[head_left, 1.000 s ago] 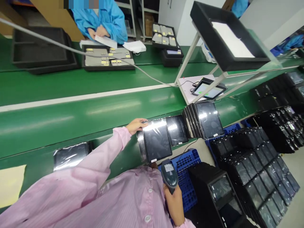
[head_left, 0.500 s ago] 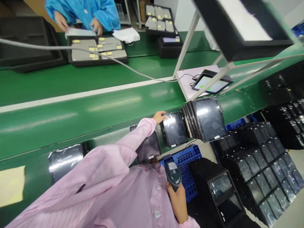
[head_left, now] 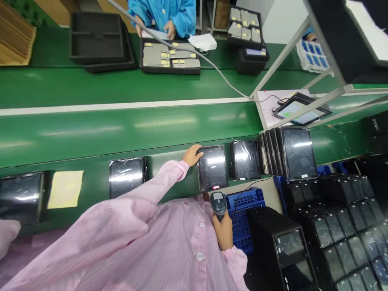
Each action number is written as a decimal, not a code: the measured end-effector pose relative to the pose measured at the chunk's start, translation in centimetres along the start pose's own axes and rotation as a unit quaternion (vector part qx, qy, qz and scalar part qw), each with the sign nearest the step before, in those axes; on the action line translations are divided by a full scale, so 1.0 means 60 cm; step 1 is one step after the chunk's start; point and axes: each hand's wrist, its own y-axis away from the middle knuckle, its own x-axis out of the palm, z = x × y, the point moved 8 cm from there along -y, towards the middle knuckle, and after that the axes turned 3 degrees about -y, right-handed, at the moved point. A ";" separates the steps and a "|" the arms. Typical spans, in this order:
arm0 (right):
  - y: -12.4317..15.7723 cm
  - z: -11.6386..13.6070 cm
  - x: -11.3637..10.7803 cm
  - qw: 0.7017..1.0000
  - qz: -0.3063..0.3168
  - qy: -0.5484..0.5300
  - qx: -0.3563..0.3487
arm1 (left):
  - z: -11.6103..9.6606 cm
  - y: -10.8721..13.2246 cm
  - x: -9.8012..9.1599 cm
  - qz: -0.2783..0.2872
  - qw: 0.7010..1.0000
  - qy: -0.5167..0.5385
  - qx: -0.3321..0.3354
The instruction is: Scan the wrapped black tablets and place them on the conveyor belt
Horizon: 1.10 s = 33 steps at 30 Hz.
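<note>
My left hand (head_left: 192,155) grips the top left corner of a black wrapped screen panel (head_left: 212,167) that stands at the near edge of the green conveyor (head_left: 121,129). A red scan light shows on the white label at the panel's bottom edge. My right hand (head_left: 223,232) is closed round the handle of a grey barcode scanner (head_left: 218,203), which points up at that label. A second panel (head_left: 245,160) stands just to the right, then a leaning row of several panels (head_left: 291,152).
More wrapped panels (head_left: 126,176) stand along the conveyor edge to the left, beside a yellow sheet (head_left: 65,188). Stacked black units (head_left: 339,218) and a blue crate (head_left: 244,220) fill the floor at right. A person in blue (head_left: 165,16) works over trays across the belt.
My left hand went from the front panel to one further right, then came back to hold a panel by its corner. The scanner rose towards its label, where a red light now shows.
</note>
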 end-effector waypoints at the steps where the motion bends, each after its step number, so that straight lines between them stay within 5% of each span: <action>1: 0.000 0.000 0.001 1.000 -0.004 0.002 -0.001 | 0.004 0.002 0.000 0.001 1.000 0.011 0.000; 16: 0.009 -0.005 -0.018 0.998 -0.038 -0.037 0.013 | 0.013 -0.019 0.010 0.024 0.996 -0.007 -0.090; 20: 0.009 -0.011 -0.035 0.997 -0.042 -0.067 0.020 | 0.018 -0.004 -0.004 0.028 0.977 0.171 -0.121; 23: 0.011 -0.010 -0.055 0.994 -0.044 -0.094 0.022 | 0.011 0.015 -0.005 0.105 0.924 0.332 -0.157; 29: 0.029 -0.011 -0.118 0.988 -0.067 -0.130 0.039 | -0.074 -0.014 -0.009 0.170 0.870 0.429 -0.176; 33: 0.028 -0.014 -0.163 0.985 -0.095 -0.137 0.043 | -0.168 -0.084 0.050 0.190 0.850 0.468 -0.153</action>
